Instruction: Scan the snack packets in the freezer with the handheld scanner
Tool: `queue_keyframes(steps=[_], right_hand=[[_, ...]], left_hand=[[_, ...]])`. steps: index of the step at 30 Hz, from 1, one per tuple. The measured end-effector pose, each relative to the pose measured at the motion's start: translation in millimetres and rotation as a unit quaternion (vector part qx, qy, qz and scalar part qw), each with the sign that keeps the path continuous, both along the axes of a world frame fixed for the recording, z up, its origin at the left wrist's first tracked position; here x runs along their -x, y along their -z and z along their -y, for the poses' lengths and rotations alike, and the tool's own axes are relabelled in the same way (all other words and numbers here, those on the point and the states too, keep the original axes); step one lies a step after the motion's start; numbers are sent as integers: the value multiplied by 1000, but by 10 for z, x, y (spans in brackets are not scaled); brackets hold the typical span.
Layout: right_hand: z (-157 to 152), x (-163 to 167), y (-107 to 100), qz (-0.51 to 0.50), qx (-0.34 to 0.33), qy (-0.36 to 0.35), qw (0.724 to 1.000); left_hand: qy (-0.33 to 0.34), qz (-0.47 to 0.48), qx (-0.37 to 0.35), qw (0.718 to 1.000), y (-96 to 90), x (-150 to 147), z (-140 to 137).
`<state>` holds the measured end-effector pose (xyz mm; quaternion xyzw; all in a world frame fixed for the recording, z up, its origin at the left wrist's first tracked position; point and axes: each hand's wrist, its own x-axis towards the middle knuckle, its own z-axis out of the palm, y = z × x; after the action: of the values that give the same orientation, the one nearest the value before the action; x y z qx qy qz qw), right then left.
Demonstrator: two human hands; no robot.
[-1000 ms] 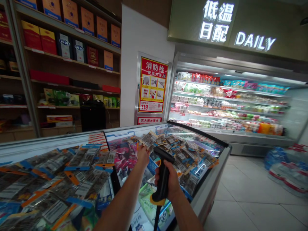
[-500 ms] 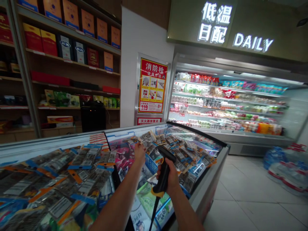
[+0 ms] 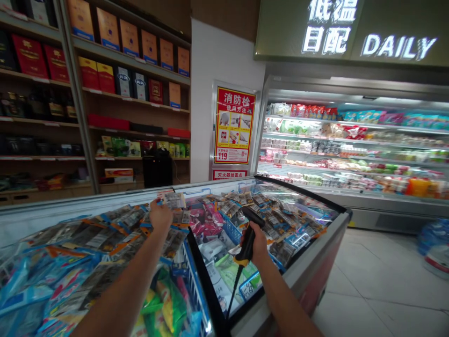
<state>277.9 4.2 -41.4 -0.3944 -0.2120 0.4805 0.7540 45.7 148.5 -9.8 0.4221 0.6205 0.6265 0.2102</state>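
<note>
- Head view: I am watching two bare hands working over an open freezer (image 3: 298, 284).
- The left hand (image 3: 160, 216) is holding a packet (image 3: 174, 200) near the freezer's far side; its fingers are curling in and pinching the packet's left edge.
- That packet is hanging just above the left pile (image 3: 101, 236), close to the divider (image 3: 203, 274), with its pale label showing.
- The right hand (image 3: 258, 243) is gripping a black scanner (image 3: 249, 238), fingers and thumb wrapping around the handle; I cannot tell whether a finger is pressing the trigger.
- The scanner is tilting, its head pointing up and leftward over the right compartment, and its cord (image 3: 234, 292) is trailing down from the yellow base.
- Below it I am seeing a green bag (image 3: 229, 270) and a blue basket (image 3: 231, 230); pink bags (image 3: 206, 217) are lying left of that basket.
- The right pile (image 3: 277, 217) is spreading beyond the scanner.
- Behind, a red poster (image 3: 233, 124) is hanging between shelves (image 3: 135, 104) and a lit fridge (image 3: 351, 161).
</note>
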Motion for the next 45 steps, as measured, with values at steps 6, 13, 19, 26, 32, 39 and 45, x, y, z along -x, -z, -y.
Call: queue_keyframes(steps=[6, 13, 19, 26, 32, 39, 45], right_hand=[[-6, -19, 29, 2, -3, -4, 1000], [17, -25, -21, -18, -10, -4, 1000], [25, -25, -39, -9, -10, 3, 1000], [-18, -26, -18, -9, 5, 6, 1000], [2, -38, -54, -31, 6, 1, 1000], [59, -46, -108, -84, -12, -18, 996], [45, -47, -78, -78, -33, -18, 996]], left_hand=[[-73, -114, 66, 989, -55, 312, 180], [-90, -243, -122, 958, -49, -77, 144], [129, -215, -98, 963, 175, -1123, -33], [209, -172, -12, 963, 561, -1764, -183], [255, -101, 50, 960, 492, -1674, -295], [314, -25, 54, 948, 420, -1652, -220], [330, -32, 23, 943, 454, -1667, -238]])
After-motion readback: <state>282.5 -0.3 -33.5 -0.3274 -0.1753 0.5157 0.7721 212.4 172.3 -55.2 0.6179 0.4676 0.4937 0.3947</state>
